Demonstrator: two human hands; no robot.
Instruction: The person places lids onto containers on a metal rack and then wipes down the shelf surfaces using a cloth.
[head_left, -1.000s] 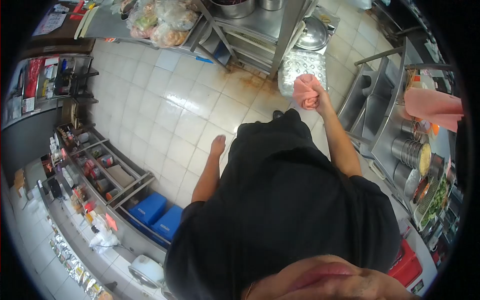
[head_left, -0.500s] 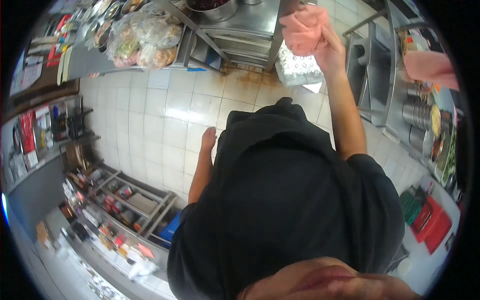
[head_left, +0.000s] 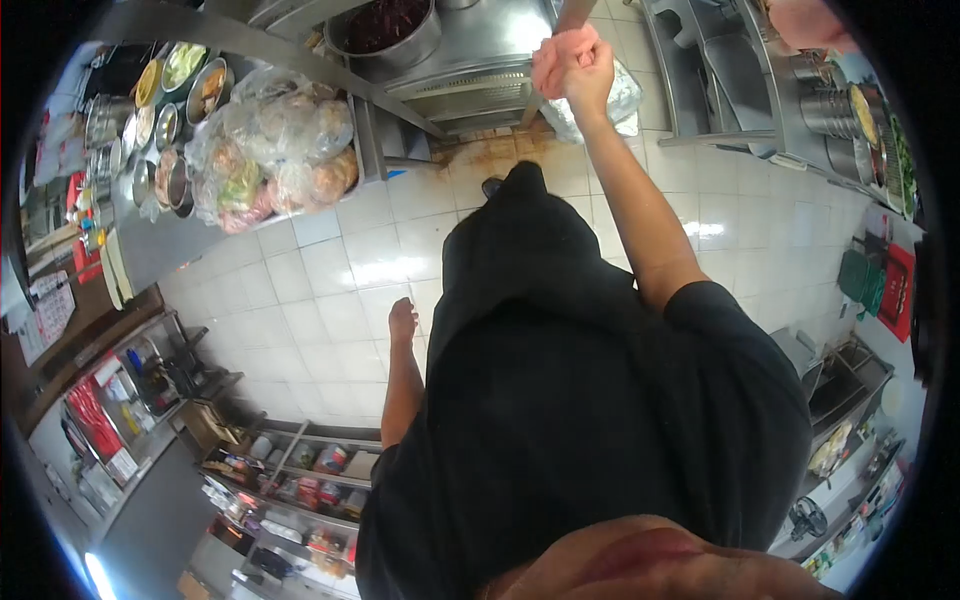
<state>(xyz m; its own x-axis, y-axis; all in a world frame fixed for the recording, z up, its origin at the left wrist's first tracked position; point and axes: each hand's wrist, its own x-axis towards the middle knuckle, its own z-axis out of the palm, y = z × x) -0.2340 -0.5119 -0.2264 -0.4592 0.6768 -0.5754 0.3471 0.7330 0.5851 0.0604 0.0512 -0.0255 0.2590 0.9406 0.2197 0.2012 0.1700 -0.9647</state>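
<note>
A crumpled pink cloth (head_left: 560, 60) is gripped in my right hand (head_left: 588, 80), which is stretched far forward at the top, beside a metal post of the steel rack (head_left: 490, 45). Below and beside that hand lies a clear plastic-wrapped pack (head_left: 622, 100). My left hand (head_left: 403, 320) hangs low at my left side over the tiled floor, touching nothing; its fingers are small in view and partly curled, and whether they are closed does not show.
Clear bags of food (head_left: 275, 150) sit on the counter at the upper left, near several bowls. A pot of dark red food (head_left: 395, 45) stands on the rack. Steel sinks (head_left: 735, 75) are at the upper right. Another pink cloth (head_left: 808, 22) lies farther right.
My right hand has carried the cloth forward and slightly left, to the rack's post. The view has turned, bringing the bagged food and the pot closer. My left hand still hangs low.
</note>
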